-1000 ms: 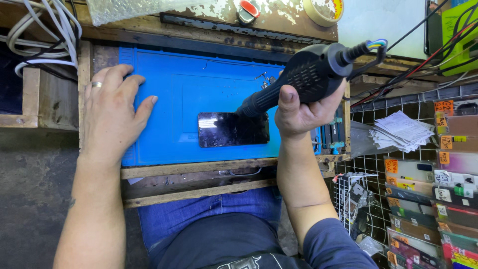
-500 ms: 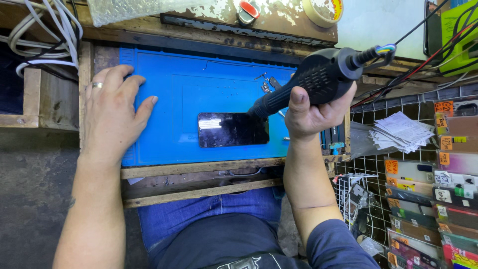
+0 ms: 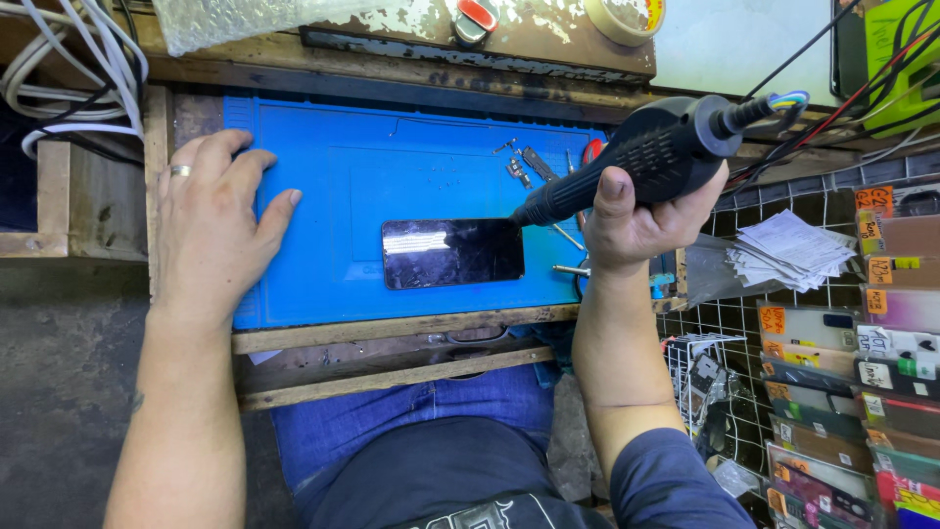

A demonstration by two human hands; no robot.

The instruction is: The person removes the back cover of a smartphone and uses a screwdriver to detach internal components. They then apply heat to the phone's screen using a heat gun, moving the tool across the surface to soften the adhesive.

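R hand (image 3: 641, 220) gripping ribbed black hot-air wand (image 3: 636, 157), nozzle at glossy phone (image 3: 452, 252); L hand (image 3: 211, 220) flat, spread.

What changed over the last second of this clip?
The right hand tilted the black corded hot-air tool, raising its cable end, and eased its nozzle right to the dark phone's top right corner. The left hand stayed flat on the blue mat; the phone lies unmoved.
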